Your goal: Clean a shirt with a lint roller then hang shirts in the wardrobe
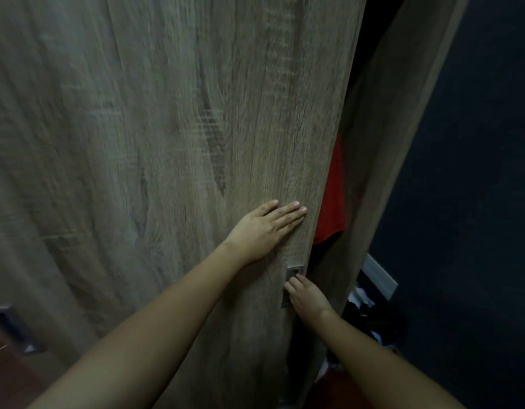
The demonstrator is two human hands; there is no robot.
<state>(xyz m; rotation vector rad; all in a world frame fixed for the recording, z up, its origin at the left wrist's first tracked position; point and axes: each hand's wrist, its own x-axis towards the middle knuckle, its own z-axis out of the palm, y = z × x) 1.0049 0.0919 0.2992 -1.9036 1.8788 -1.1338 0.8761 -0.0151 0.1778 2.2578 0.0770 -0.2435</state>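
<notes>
While only the head view is given, it shows the task's thing plainly enough: the wardrobe door (167, 143), a broad wood-grain panel filling the left and centre of the frame, its free edge running down just right of centre. The left hand (264, 228) lies flat on the panel close to that edge, fingers straight and together, so its grip is wide and holds nothing; it only presses. Just below it, the right hand (307, 295) curls its fingers at the recessed handle (293, 271), a small metal pocket set into the door near the edge, and the grip looks narrow and hooked on the handle's lower part, though the fingertips are partly hidden. Right of the edge a dark gap opens into the wardrobe, where a red garment (332, 202) hangs between the door and the side panel (388, 143). The door is probably stiff, fairly heavy and smooth-faced, so a flat palm may slip; the recessed handle is the sure place to take hold, and such a handle suggests a sliding door. Its long axis runs upright, from the bottom of the frame to the top, leaning a little in this wide lens. The garment looks soft and light, hanging lengthwise with its hem downward; its hanger is out of sight. At lower right a heap of clothes (370, 317) lies on the floor.
</notes>
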